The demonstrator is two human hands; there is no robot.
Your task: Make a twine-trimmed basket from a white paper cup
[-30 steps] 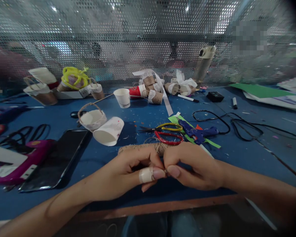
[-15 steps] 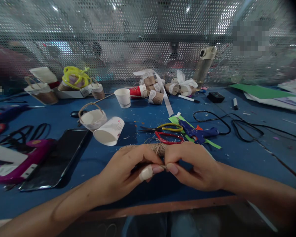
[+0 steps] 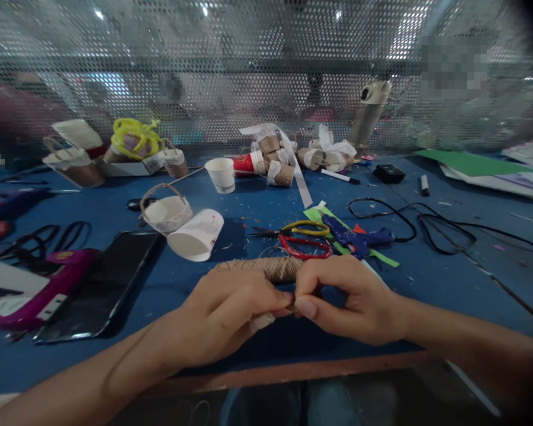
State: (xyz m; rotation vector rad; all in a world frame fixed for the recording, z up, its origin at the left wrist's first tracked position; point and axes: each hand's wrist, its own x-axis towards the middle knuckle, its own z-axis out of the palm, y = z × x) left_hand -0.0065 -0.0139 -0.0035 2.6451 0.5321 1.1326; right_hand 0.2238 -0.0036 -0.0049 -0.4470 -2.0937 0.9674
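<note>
My left hand [image 3: 222,316] and my right hand [image 3: 346,299] meet fingertip to fingertip low in the middle of the view, over the blue table [image 3: 426,278]. Both pinch something small between thumb and forefinger; it looks like a strand of twine, but it is mostly hidden. One left finger wears a pale bandage. Just behind the fingers lies a spool of brown jute twine [image 3: 266,267]. Behind it rest red-handled scissors [image 3: 304,247], yellow-handled scissors [image 3: 299,228] and a blue glue gun [image 3: 355,238].
A white paper cup [image 3: 196,235] lies on its side beside a small cup basket [image 3: 166,212]. A dark phone [image 3: 102,284] and a magenta tool [image 3: 31,296] lie left. Black cables [image 3: 444,228] run right. More cups, ribbon and a bottle [image 3: 368,118] stand along the perforated screen.
My left hand has rolled forward over the pinch, so the bandaged finger is now tucked underneath. The right hand has stayed nearly still, and more of the twine spool shows.
</note>
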